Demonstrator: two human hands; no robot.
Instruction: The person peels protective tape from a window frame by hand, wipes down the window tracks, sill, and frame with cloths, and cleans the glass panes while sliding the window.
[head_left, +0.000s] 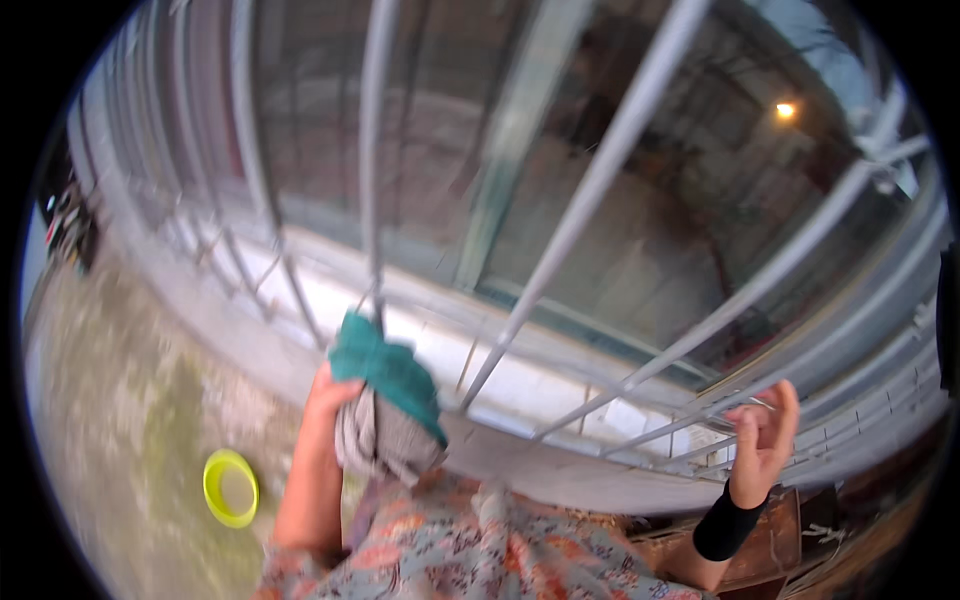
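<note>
Bunched green cloth (390, 367) and grey-brown cloth (386, 435) are in my left hand (334, 390), in front of the lower end of a metal window bar (371, 165). My right hand (765, 427), with a black band (727, 525) around the wrist, is raised at the right near the lower rails of the window grille. Its fingers are curled, and something thin and shiny shows at the fingertips, too blurred to name. Behind the bars lie the glass window (600, 262) and a white tiled sill (540, 382).
A yellow-green plastic basin (231, 489) stands on the mottled ground at the lower left. A concrete ledge (525, 457) runs below the grille. Brown boards or boxes (765, 544) and pale string lie at the lower right. Blurred items are at the far left.
</note>
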